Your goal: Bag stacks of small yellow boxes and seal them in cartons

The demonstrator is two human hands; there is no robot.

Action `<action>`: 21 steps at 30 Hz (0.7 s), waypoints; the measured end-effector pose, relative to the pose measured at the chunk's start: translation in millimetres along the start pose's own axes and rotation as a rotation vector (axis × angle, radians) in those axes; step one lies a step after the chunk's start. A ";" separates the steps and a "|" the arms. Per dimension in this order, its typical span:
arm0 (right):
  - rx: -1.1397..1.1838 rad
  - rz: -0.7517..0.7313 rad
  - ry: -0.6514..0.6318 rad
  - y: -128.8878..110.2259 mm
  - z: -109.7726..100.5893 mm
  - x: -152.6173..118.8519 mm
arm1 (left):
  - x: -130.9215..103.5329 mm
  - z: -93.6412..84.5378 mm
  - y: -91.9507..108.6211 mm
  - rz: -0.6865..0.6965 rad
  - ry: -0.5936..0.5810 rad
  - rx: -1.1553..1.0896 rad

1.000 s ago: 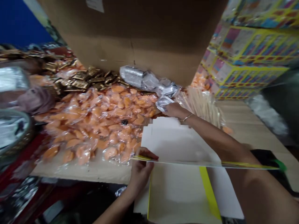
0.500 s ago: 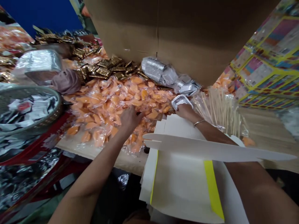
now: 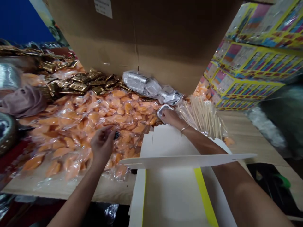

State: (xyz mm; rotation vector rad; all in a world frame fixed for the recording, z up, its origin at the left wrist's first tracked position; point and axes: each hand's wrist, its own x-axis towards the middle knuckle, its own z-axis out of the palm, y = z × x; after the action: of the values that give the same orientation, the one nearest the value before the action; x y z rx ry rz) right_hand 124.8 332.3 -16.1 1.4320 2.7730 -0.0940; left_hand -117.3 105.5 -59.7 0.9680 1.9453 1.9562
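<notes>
My left hand [image 3: 103, 142] is raised over the pile of orange pieces in clear wrappers [image 3: 94, 116], thumb and fingers pinched together. A small dark item [image 3: 116, 135] shows beside its fingertips; whether it is held is unclear. At the foil trays' near side, my right hand [image 3: 169, 116] has its fingers closed on a small foil tray [image 3: 162, 111]. Under my right forearm lies an open white carton with yellow edges [image 3: 172, 195], its long flap standing up, on a stack of similar white card.
Wrapped foil trays [image 3: 137, 82] and gold packets [image 3: 80, 82] lie before a large cardboard box [image 3: 142, 41]. Bagged wooden sticks [image 3: 203, 116] lie right. Yellow printed boxes [image 3: 246, 60] are stacked behind them. A basket [image 3: 9, 134] and mauve cloth [image 3: 23, 101] are left.
The view has turned, so most things sit further left. My left hand has drawn back toward me from the orange pile and its fingers have pinched together. My right hand remains at the foil tray.
</notes>
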 end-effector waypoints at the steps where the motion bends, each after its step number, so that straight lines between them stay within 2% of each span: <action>1: -0.041 0.025 0.097 0.1 0.4 -2.9 | -2.4 -2.4 2.7 -0.014 0.013 -0.010; 3: -0.150 0.106 0.255 3.3 2.5 -8.2 | -10.2 -7.2 8.6 -0.032 0.030 -0.010; 5: -0.239 0.170 0.301 9.0 7.2 -11.7 | -22.1 -10.8 13.7 -0.063 0.016 -0.016; 12: -0.284 0.157 0.305 18.4 30.3 -17.7 | -63.3 -21.2 18.6 -0.233 0.019 -0.079; 16: -0.297 0.093 0.277 16.4 30.9 -22.3 | -81.4 -33.1 18.5 -0.278 0.104 -0.105; 18: -0.274 0.083 0.247 15.9 27.7 -22.1 | -96.0 -39.2 20.5 -0.267 0.129 -0.080; 21: -0.214 0.117 0.205 19.3 21.5 -14.6 | -122.2 -45.5 28.0 -0.155 0.081 0.035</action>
State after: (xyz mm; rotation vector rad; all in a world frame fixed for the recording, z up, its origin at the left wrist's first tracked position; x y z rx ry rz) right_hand 148.8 330.3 -37.7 1.6229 2.7371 0.3600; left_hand -42.8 -5.0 -64.8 0.7320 2.0385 1.9082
